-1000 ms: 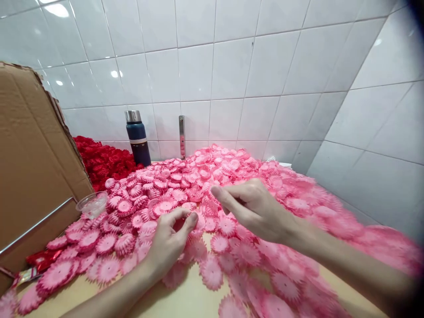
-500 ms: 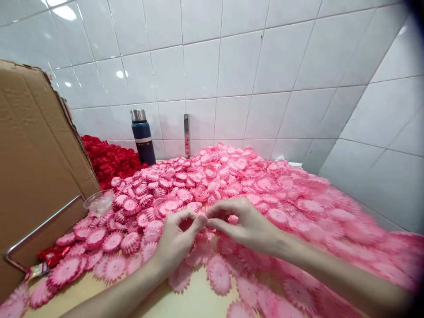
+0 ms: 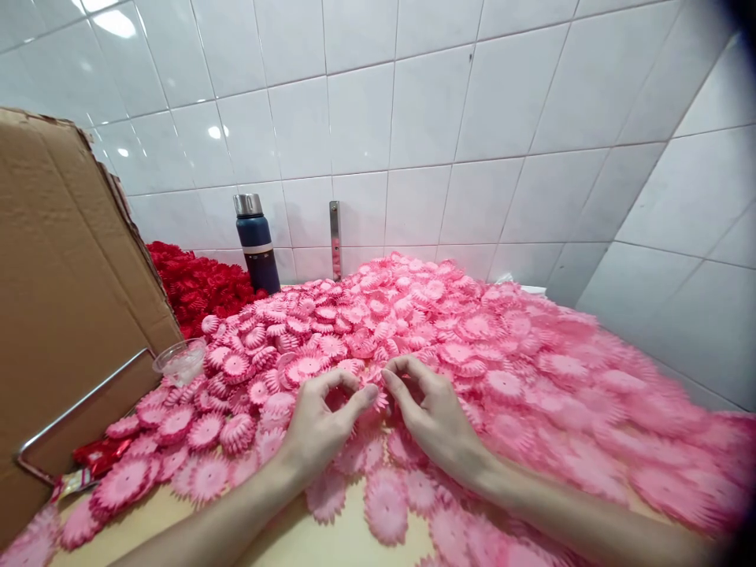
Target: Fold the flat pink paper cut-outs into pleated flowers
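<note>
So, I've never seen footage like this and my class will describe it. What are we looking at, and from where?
No machine here: a camera worn on a person's head looks forward and down at their two bare hands. The left hand and right hand are close together over a heap of frilly pink discs on a pale yellow surface. Whether the fingers pinch anything is hard to tell. Further back stand a dark blue bottle and a red heap.

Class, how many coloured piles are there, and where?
2: the red pile, left of the bottle, partly hidden by the box; the pink pile, across the table. More may be behind the box.
</note>
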Tool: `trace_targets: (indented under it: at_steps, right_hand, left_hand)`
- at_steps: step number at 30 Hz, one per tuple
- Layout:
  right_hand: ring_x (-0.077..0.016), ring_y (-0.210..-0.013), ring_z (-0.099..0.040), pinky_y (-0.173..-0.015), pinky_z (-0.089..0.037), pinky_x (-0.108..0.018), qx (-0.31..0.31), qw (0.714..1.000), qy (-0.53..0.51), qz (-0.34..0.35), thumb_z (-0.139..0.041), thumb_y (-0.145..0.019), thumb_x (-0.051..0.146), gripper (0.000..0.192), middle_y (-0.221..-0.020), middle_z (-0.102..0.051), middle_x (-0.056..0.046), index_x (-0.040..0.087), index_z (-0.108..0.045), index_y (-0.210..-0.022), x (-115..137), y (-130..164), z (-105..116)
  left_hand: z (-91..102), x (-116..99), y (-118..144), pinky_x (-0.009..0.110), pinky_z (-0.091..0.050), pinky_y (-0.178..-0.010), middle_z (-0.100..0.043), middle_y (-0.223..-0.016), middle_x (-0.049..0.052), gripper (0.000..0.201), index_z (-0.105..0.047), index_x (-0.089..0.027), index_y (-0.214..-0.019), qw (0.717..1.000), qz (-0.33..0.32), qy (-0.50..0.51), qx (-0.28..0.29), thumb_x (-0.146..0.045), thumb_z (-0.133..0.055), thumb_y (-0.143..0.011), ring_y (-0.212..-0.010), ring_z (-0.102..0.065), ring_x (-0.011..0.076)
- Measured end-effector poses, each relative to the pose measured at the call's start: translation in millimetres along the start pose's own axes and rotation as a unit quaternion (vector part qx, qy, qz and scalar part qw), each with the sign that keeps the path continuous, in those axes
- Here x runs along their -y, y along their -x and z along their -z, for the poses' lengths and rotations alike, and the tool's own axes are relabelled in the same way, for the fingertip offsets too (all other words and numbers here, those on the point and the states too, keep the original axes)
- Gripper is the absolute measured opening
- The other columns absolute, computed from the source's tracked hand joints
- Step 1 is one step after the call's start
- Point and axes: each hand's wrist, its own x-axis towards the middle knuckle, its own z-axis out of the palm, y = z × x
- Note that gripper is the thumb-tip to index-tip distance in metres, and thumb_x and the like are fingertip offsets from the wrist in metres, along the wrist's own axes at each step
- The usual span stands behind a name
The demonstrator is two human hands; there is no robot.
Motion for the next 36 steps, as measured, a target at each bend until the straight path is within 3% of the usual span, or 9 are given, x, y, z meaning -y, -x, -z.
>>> trace_targets:
  at_steps: [8,12,15,22,25,30,36]
  right_hand:
    - [-0.0134,-0.040,-0.046,-0.037,-0.036,-0.025,-0.064,0.977,-0.160,-0.124,-0.048,-0.087,0.059,0.036,-0.057,-0.053,0.004,0.023,-0.046,-0.090,-25,-12,8]
    - [-0.0096,-0.041,-0.040,-0.037,-0.031,-0.021,-0.043,0.976,-0.184,-0.109,-0.055,-0.084,0.055,0.034,-0.059,-0.047,0.007,0.024,-0.044,-0.090,-22,-11,9]
    - [-0.0089,-0.047,-0.038,-0.041,-0.032,-0.020,-0.019,0.974,-0.202,-0.100,-0.052,-0.088,0.053,0.031,-0.063,-0.043,0.006,0.023,-0.043,-0.085,-15,-8,9]
    - [-0.0136,-0.068,-0.055,-0.061,-0.044,-0.025,0.106,0.992,-0.073,0.017,-0.056,-0.089,0.037,0.020,-0.076,-0.059,-0.001,0.018,-0.059,-0.082,-4,-4,10]
    - [-0.0139,-0.068,-0.054,-0.062,-0.043,-0.026,0.097,0.995,-0.019,0.030,-0.053,-0.091,0.032,0.019,-0.076,-0.060,-0.002,0.017,-0.060,-0.081,-4,-4,9]
    - [-0.0130,-0.066,-0.054,-0.059,-0.044,-0.025,0.081,0.995,-0.050,0.030,-0.052,-0.091,0.030,0.018,-0.074,-0.058,-0.001,0.017,-0.056,-0.080,-9,-3,8]
    - [-0.0117,-0.061,-0.052,-0.056,-0.042,-0.024,0.094,0.993,-0.049,0.044,-0.053,-0.091,0.032,0.021,-0.069,-0.055,0.000,0.018,-0.055,-0.077,-8,-3,9]
  left_hand:
    - [1.3,-6,7,0.021,-0.036,-0.053,-0.046,-0.060,-0.003,0.029,-0.052,-0.016,-0.065,0.998,0.014,0.066,-0.005,-0.036,-0.060,-0.085,-0.056,-0.041,0.0097]
    - [0.4,-2,4,0.024,-0.044,-0.069,-0.059,-0.078,0.001,0.016,-0.060,-0.016,-0.080,0.998,0.009,0.057,-0.010,-0.032,-0.064,-0.083,-0.074,-0.054,0.0144]
    - [0.6,2,1,0.025,-0.045,-0.073,-0.061,-0.083,0.002,0.013,-0.061,-0.017,-0.084,0.999,0.020,0.049,-0.001,-0.030,-0.062,-0.084,-0.079,-0.055,0.0157]
    - [1.5,0,-1,0.023,-0.043,-0.069,-0.059,-0.076,0.000,0.018,-0.062,-0.016,-0.078,0.999,0.022,0.046,0.011,-0.031,-0.057,-0.087,-0.073,-0.053,0.0140]
    - [1.3,1,-1,0.024,-0.045,-0.072,-0.062,-0.078,0.001,0.019,-0.063,-0.016,-0.080,0.999,0.018,0.031,0.007,-0.034,-0.060,-0.085,-0.076,-0.056,0.0152]
    - [0.8,3,-2,0.025,-0.046,-0.074,-0.066,-0.086,0.003,0.019,-0.064,-0.016,-0.087,1.000,0.001,0.015,-0.004,-0.030,-0.072,-0.076,-0.080,-0.059,0.0165]
    - [0.7,4,0,0.023,-0.044,-0.067,-0.061,-0.075,0.001,0.019,-0.061,-0.015,-0.077,1.000,-0.004,0.001,-0.001,-0.031,-0.061,-0.085,-0.072,-0.055,0.0141]
